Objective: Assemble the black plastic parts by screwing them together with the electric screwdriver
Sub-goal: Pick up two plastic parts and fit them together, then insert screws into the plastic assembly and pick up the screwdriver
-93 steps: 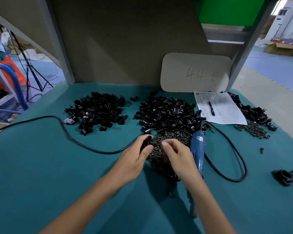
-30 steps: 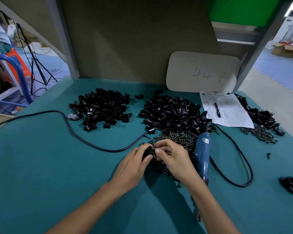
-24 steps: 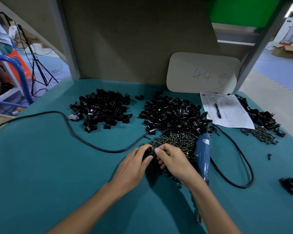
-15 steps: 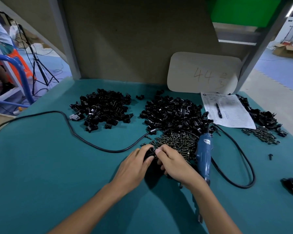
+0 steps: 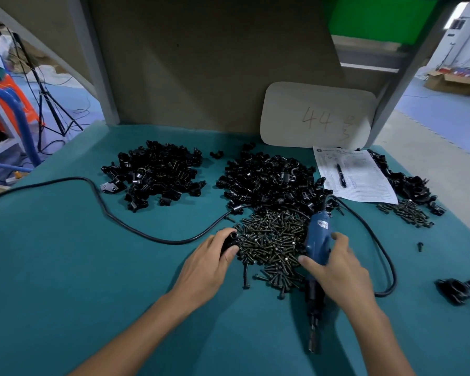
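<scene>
My left hand grips a small black plastic part at the left edge of a heap of dark screws. My right hand wraps its thumb and fingers around the blue electric screwdriver, which lies on the green table with its bit end pointing toward me. Two piles of black plastic parts lie behind: one at the left, one in the middle.
The screwdriver's black cable loops across the table on both sides. A paper sheet with a pen lies at the back right beside more parts and screws. An assembled black piece sits near the right edge. A white board leans on the back wall.
My right hand left the part held by my left hand and moved right onto the blue screwdriver. My left hand still holds the part in about the same place.
</scene>
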